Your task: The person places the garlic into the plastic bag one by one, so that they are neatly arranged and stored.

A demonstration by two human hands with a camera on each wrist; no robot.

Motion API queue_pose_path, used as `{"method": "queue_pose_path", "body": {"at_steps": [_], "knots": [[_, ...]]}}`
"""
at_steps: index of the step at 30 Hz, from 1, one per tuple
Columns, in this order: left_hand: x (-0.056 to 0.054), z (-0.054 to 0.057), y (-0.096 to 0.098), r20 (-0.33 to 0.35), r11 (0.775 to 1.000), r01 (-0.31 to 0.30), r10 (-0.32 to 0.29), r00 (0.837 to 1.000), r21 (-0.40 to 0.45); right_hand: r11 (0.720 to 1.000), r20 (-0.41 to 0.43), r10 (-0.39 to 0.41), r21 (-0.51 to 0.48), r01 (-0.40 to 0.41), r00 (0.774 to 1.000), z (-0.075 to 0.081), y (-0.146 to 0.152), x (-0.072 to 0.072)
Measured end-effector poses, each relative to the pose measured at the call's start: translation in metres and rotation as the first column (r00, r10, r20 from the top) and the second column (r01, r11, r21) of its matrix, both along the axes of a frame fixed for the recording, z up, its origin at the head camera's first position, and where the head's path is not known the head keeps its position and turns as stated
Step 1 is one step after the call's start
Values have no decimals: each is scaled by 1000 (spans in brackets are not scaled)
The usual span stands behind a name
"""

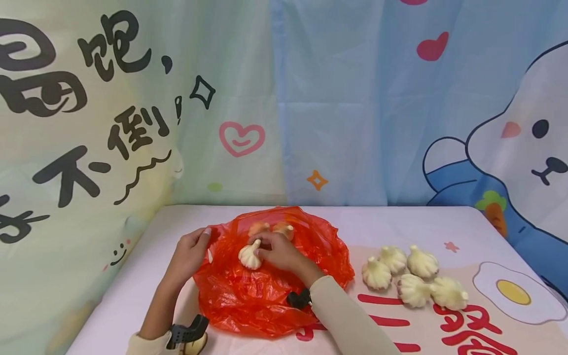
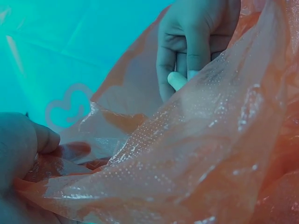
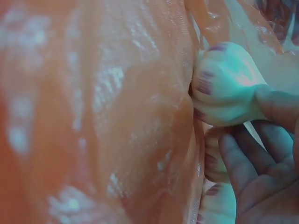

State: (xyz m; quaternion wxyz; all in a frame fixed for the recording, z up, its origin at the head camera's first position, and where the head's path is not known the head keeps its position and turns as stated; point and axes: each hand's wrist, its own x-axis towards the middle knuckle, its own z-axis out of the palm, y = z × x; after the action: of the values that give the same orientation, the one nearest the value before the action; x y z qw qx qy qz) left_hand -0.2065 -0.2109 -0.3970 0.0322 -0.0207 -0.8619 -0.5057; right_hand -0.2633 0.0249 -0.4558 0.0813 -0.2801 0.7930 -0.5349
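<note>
A red plastic bag (image 1: 262, 305) lies spread out with its mouth open. My left hand (image 1: 190, 252) pinches the bag's edge at its left side, thumb on top, and the left wrist view shows the thin film (image 2: 60, 186) running from that hand (image 2: 21, 154). My right hand (image 1: 281, 252) reaches over the bag and holds a white garlic bulb (image 1: 249, 256) by its stem. In the right wrist view, thumb and fingers meet at the narrow end of this purple-streaked bulb (image 3: 226, 88). Two more garlic bulbs (image 1: 284, 230) show behind, at the bag's far side.
Several garlic bulbs (image 1: 422, 262) are grouped on the table to the right of the bag. The tabletop (image 1: 399, 224) carries a printed fried egg (image 1: 513, 292) and red lettering. A printed curtain (image 1: 328, 98) hangs behind the table's far edge.
</note>
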Motion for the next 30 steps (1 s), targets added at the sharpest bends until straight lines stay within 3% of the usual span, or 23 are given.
{"method": "queue_pose_path", "body": {"at_steps": [4, 11, 17, 30], "knots": [[0, 1, 1, 4, 1000, 1, -1, 1000, 1, 1000, 2, -23, -2, 23, 1000, 1, -2, 1], [0, 1, 0, 9, 1000, -7, 7, 1000, 7, 994, -45, -4, 110, 9, 999, 4, -4, 4], [-2, 0, 0, -26, 1000, 10, -10, 1000, 4, 995, -67, 1, 95, 5, 998, 11, -1, 7], [-2, 1, -2, -9, 1000, 3, -3, 1000, 20, 994, -149, 18, 113, -1, 989, 32, 14, 16]]}}
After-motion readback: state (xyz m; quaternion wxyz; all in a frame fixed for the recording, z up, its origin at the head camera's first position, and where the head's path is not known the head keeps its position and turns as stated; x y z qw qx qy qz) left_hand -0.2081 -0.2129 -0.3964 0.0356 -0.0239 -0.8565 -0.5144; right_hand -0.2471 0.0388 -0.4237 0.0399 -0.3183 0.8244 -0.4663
